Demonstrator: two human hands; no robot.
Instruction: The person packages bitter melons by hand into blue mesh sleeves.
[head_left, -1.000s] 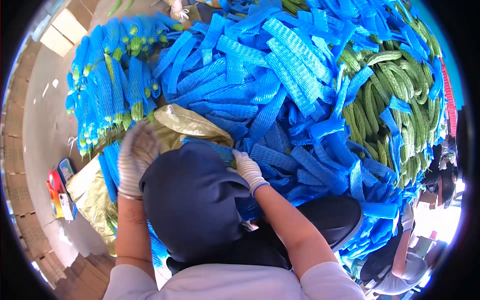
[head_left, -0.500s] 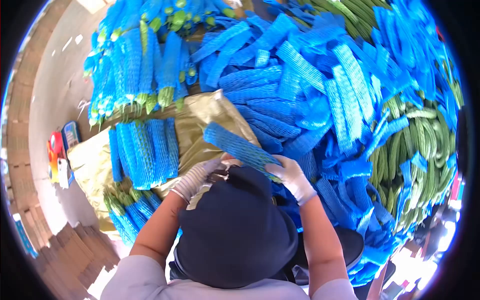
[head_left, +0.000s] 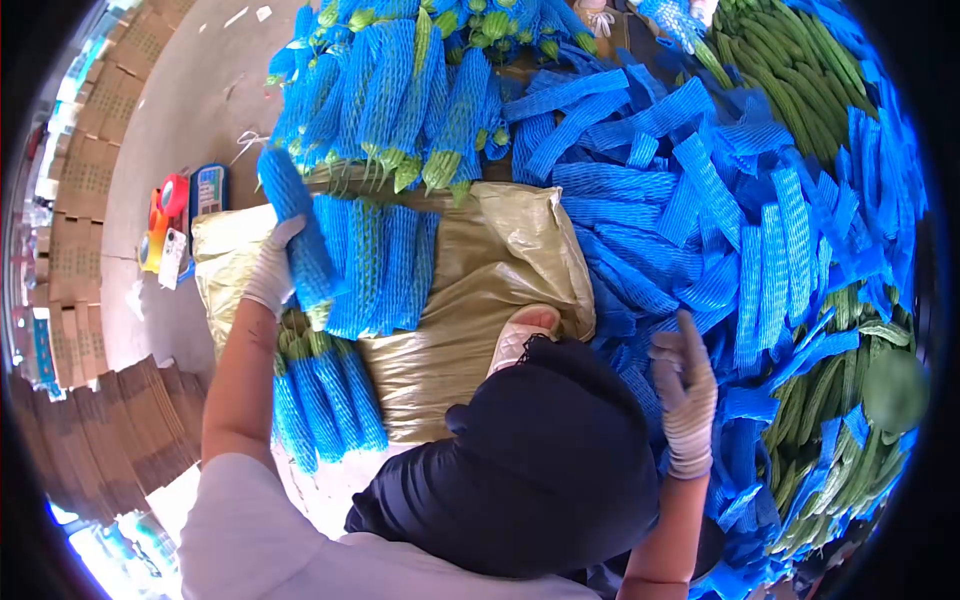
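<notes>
My gloved left hand [head_left: 270, 265] is closed around a long green gourd in a blue mesh sleeve [head_left: 297, 225], at the left end of a row of sleeved gourds [head_left: 380, 265] on a gold plastic sheet [head_left: 430, 390]. Only a little green shows at its lower end. Nearer to me lies a second group of sleeved gourds [head_left: 330, 390]. Over on the right, my gloved right hand [head_left: 686, 400] hovers at the heap of blue mesh sleeves [head_left: 640, 265], index finger stretched out, the others partly bent, nothing visible in it.
More sleeved gourds [head_left: 400, 90] are piled beyond the sheet. Bare green gourds lie in heaps at far right [head_left: 800, 75] and near right [head_left: 830, 400]. Flattened cardboard [head_left: 110, 430], an orange tape dispenser [head_left: 155, 235] and a phone [head_left: 172, 255] are left. Another person's hand [head_left: 703, 10] shows at top.
Both hands were on the sleeved gourd in front of me. The left hand has carried it left to the row; the right hand has let go and moved right. The view has shifted.
</notes>
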